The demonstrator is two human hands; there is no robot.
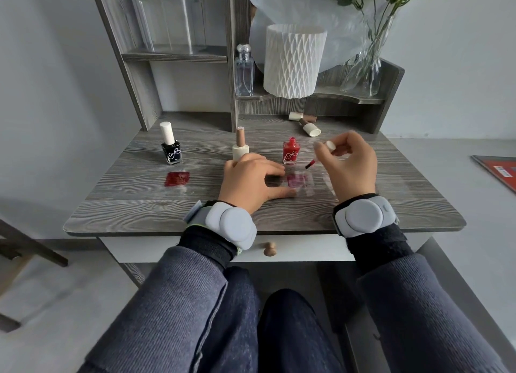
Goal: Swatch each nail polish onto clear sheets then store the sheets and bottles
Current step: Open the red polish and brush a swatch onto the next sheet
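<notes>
Just in front of red bottle (290,152): left hand (248,181) flat, fingers straight, pressing clear sheet (317,186); right hand (349,163) pinches brush cap (331,145), bristles (308,166) near red swatch (297,181)

The right hand (346,163) is pinching a white brush cap (331,145) just right of the open red bottle (291,151), its wet brush hanging over the clear sheet (315,184) in front of that bottle. The left hand (248,180) is pressing the sheet onto the bench (125,205), just left of the bottle.
</notes>
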